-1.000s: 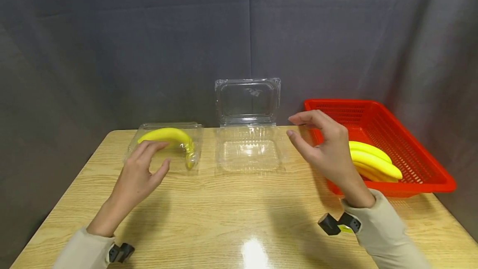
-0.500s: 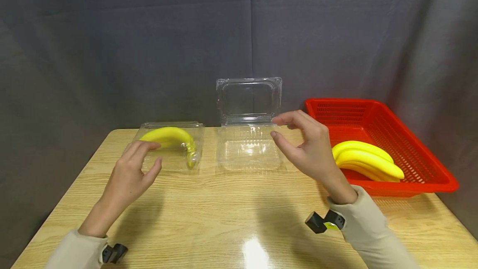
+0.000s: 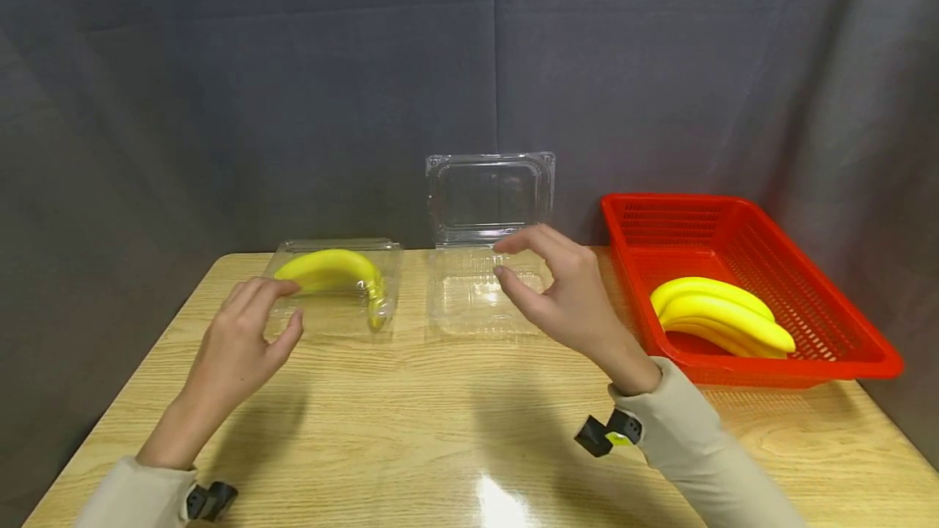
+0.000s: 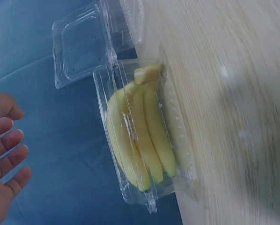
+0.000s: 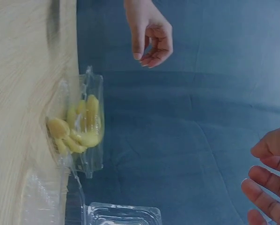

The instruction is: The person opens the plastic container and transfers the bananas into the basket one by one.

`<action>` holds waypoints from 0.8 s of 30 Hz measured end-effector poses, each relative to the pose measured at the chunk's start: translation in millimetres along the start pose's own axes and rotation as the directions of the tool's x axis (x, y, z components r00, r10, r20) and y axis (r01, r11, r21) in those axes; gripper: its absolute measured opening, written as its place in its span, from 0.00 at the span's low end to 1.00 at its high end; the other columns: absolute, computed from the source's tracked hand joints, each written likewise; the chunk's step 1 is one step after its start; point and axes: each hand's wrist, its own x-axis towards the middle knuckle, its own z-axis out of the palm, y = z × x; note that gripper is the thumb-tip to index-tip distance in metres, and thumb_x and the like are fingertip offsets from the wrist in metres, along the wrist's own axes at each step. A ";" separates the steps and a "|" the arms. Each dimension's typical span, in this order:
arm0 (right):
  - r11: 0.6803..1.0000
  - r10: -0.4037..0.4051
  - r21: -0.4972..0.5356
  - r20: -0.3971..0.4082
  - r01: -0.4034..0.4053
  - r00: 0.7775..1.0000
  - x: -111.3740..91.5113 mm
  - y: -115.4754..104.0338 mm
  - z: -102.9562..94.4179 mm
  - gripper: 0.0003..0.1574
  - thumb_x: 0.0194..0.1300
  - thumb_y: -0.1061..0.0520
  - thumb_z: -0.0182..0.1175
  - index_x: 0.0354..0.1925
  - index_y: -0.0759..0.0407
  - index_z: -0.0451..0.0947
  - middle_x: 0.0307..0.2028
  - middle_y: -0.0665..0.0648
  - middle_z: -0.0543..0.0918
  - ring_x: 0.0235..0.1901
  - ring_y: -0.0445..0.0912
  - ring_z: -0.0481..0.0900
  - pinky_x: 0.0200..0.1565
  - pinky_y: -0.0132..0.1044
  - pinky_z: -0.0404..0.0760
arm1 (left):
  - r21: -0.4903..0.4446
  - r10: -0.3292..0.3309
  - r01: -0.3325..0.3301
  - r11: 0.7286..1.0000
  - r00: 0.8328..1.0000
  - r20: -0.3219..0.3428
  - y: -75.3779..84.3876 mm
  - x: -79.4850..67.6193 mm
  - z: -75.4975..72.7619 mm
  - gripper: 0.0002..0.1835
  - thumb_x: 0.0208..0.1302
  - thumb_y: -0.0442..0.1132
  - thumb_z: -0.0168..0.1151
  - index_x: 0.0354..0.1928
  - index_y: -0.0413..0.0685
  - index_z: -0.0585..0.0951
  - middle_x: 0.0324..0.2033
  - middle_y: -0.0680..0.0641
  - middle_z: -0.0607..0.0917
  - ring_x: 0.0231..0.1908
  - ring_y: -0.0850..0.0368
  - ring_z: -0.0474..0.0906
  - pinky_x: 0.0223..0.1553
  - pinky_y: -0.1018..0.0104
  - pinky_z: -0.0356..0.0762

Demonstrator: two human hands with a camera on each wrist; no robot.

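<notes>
In the head view my left hand (image 3: pixel 235 349) hovers near the front left of a closed clear clamshell box (image 3: pixel 385 247), its fingers bent loosely with nothing between them. Inside that box lies a bunch of bananas (image 3: pixel 333 263); the left wrist view shows the bananas (image 4: pixel 142 131) side by side under the clear lid. My right hand (image 3: pixel 568 300) is raised, thumb and fingers apart and holding nothing, and overlaps the right side of a second clamshell's base (image 3: pixel 451 308). That clamshell's lid (image 3: pixel 487 190) stands upright behind it. No bananas show in this second box.
A red plastic basket (image 3: pixel 829 369) stands at the right of the wooden table (image 3: pixel 411 430), holding another bunch of bananas (image 3: pixel 722 316). A dark grey curtain (image 3: pixel 293 104) hangs right behind the table's back edge.
My right hand has moved left, from beside the basket to over the second clamshell. My left hand has drifted slightly left, away from the closed box. The boxes and bananas stay put.
</notes>
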 end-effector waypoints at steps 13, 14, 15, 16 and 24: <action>0.997 -0.032 -0.063 0.096 0.038 0.995 -0.5 7.6 23.5 0.12 0.57 0.62 0.64 0.42 0.62 0.80 0.39 0.54 0.84 0.41 0.47 0.79 0.46 0.42 0.75 | 0.060 0.027 -0.028 0.998 0.999 0.024 -12.0 -3.4 -5.3 0.15 0.51 0.32 0.63 0.42 0.34 0.79 0.37 0.39 0.80 0.37 0.40 0.75 0.35 0.46 0.74; 0.996 -0.037 -0.075 0.102 0.045 0.994 -0.6 8.3 25.2 0.12 0.57 0.62 0.64 0.42 0.62 0.80 0.39 0.54 0.84 0.41 0.47 0.80 0.46 0.43 0.75 | 0.064 0.025 -0.027 0.998 0.999 0.026 -13.5 -4.1 -5.5 0.15 0.51 0.32 0.63 0.42 0.34 0.79 0.37 0.39 0.80 0.37 0.40 0.75 0.35 0.46 0.74; 0.995 -0.041 -0.089 0.108 0.050 0.993 -0.7 8.8 26.6 0.12 0.57 0.61 0.64 0.41 0.62 0.80 0.39 0.54 0.84 0.42 0.47 0.80 0.47 0.43 0.75 | 0.067 0.023 -0.024 0.997 0.999 0.028 -15.0 -4.9 -5.7 0.15 0.50 0.31 0.64 0.42 0.34 0.79 0.37 0.39 0.80 0.37 0.40 0.75 0.35 0.45 0.73; 0.993 -0.046 -0.103 0.110 0.057 0.993 -1.0 9.6 28.1 0.12 0.57 0.62 0.64 0.41 0.62 0.80 0.39 0.54 0.84 0.42 0.48 0.80 0.47 0.44 0.75 | 0.072 0.019 -0.021 0.997 0.999 0.031 -16.6 -5.6 -5.9 0.15 0.50 0.31 0.64 0.43 0.34 0.79 0.37 0.39 0.80 0.37 0.40 0.75 0.35 0.45 0.73; 0.974 -0.071 -0.204 0.152 0.102 0.986 -3.1 15.6 38.8 0.12 0.55 0.62 0.63 0.40 0.59 0.80 0.38 0.52 0.83 0.42 0.48 0.80 0.47 0.47 0.74 | 0.086 -0.006 0.001 0.996 0.999 0.049 -27.6 -11.0 -5.4 0.15 0.49 0.29 0.66 0.42 0.35 0.80 0.34 0.40 0.80 0.36 0.41 0.75 0.33 0.47 0.72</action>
